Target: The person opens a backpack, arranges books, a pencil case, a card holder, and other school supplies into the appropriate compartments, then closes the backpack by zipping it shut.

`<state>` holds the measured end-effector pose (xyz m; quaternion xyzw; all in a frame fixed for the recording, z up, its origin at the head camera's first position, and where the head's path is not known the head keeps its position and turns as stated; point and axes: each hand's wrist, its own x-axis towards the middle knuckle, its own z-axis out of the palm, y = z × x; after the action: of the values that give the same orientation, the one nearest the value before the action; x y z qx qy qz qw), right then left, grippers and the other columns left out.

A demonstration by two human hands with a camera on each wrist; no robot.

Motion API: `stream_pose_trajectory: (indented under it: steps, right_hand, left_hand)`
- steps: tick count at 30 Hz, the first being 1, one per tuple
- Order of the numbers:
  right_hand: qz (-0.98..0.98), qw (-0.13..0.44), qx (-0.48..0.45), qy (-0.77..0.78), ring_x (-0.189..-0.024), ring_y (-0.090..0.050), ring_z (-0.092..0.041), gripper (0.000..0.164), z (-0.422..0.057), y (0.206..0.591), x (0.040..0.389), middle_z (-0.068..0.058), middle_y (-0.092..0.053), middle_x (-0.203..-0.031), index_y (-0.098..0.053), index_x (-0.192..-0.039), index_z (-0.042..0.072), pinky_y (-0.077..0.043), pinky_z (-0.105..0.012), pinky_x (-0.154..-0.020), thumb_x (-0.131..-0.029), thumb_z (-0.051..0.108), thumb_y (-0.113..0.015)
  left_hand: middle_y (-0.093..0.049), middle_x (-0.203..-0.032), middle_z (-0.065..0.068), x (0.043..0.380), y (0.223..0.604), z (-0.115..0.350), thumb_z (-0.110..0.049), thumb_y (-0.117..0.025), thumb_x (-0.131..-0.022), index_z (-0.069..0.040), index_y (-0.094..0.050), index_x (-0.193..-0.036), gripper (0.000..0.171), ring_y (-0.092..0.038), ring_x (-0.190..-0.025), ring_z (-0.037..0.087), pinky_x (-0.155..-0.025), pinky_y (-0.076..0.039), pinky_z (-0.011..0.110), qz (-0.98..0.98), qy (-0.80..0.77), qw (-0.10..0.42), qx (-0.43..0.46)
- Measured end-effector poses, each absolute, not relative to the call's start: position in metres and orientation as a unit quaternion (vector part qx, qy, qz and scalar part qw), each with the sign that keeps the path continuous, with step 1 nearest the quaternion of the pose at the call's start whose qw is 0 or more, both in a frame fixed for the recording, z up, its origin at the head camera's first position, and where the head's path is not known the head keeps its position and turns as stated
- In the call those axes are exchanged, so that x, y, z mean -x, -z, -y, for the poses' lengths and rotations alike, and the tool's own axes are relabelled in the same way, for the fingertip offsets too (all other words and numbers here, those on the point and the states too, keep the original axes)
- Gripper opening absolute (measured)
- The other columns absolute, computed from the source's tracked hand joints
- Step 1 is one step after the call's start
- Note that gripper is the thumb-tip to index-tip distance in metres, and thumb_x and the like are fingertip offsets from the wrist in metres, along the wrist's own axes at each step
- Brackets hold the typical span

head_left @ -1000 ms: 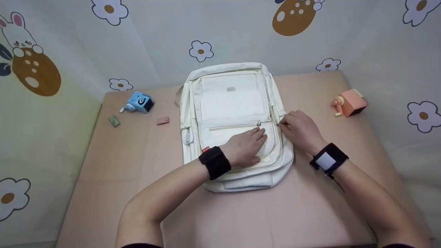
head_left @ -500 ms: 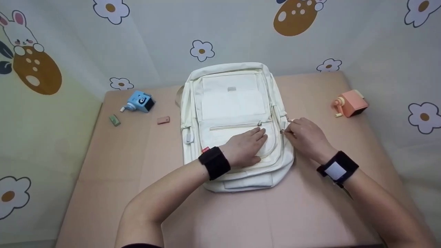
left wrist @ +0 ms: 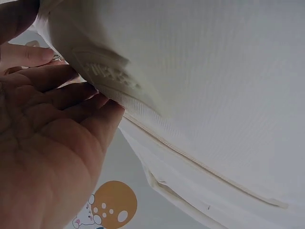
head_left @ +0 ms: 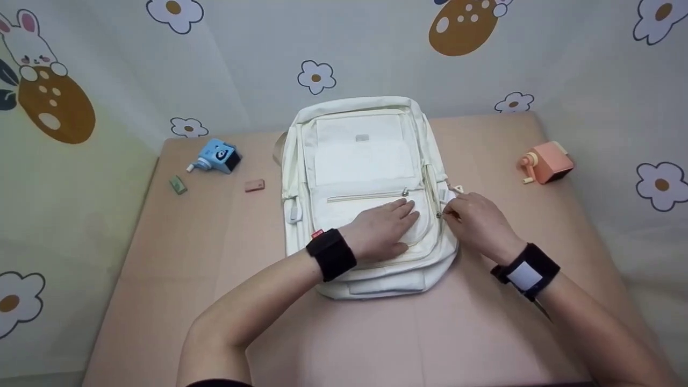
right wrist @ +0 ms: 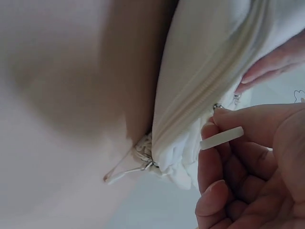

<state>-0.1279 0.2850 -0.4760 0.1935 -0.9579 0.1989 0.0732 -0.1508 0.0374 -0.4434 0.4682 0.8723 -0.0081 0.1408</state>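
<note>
Surface point(head_left: 344, 344) fills the lower frame, back edge meeting the patterned cloth point(head_left: 258, 54), with room to both sides of the bag point(head_left: 365, 161), which lies face-up at frame centre. Bag off-white, fine-ribbed fabric, rounded corners, a straight zip point(head_left: 365, 198) across the front. Left hand point(head_left: 379, 230) extended on its lower front, fingers uncurled; right hand point(head_left: 478, 223) at its right edge, grip clamped on a pale, bar-like zip pull point(right wrist: 221, 138).
</note>
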Motion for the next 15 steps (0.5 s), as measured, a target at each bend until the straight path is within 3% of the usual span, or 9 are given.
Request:
stream_pose_trajectory:
  steps: [3,6,10,15]
  right_hand:
    - [0.959,0.071,-0.183,-0.205,-0.076,-0.058,-0.025,0.001,-0.284,0.478,0.128,-0.003,-0.063,-0.079,-0.072,-0.090,0.002,-0.045,-0.041,-0.067,-0.089,0.004,-0.072]
    - [0.958,0.074,-0.180,-0.210,-0.076,-0.057,-0.025,0.004,-0.284,0.480,0.127,-0.002,-0.063,-0.078,-0.072,-0.090,0.002,-0.044,-0.041,-0.066,-0.089,0.005,-0.075]
    - [0.956,0.081,-0.184,-0.214,-0.075,-0.056,-0.024,0.005,-0.285,0.482,0.126,-0.002,-0.063,-0.078,-0.072,-0.087,0.005,-0.044,-0.040,-0.066,-0.088,0.006,-0.076]
    - [0.954,0.094,-0.189,-0.213,-0.073,-0.056,-0.024,0.006,-0.285,0.485,0.125,-0.002,-0.062,-0.077,-0.071,-0.084,0.006,-0.043,-0.039,-0.064,-0.087,0.005,-0.077]
  left_hand:
    - [-0.032,-0.164,0.014,0.142,0.437,-0.031,-0.037,-0.062,-0.101,-0.007,-0.047,-0.151,0.061,-0.026,-0.152,0.025,-0.121,-0.026,0.034,-0.872,-0.007,0.127,-0.473]
    - [-0.041,-0.159,0.013,0.130,0.432,-0.025,-0.035,-0.066,-0.098,-0.009,-0.062,-0.129,0.041,-0.036,-0.148,0.024,-0.113,-0.039,0.036,-0.875,-0.026,0.114,-0.470]
    - [-0.056,-0.145,0.010,0.117,0.434,-0.013,-0.032,-0.071,-0.095,-0.010,-0.064,-0.106,0.025,-0.051,-0.137,0.022,-0.092,-0.056,0.037,-0.884,-0.038,0.090,-0.457]
    - [-0.064,-0.118,0.004,0.112,0.442,-0.001,-0.026,-0.073,-0.091,-0.011,-0.063,-0.087,0.018,-0.061,-0.115,0.019,-0.068,-0.058,0.035,-0.887,-0.046,0.061,-0.456]
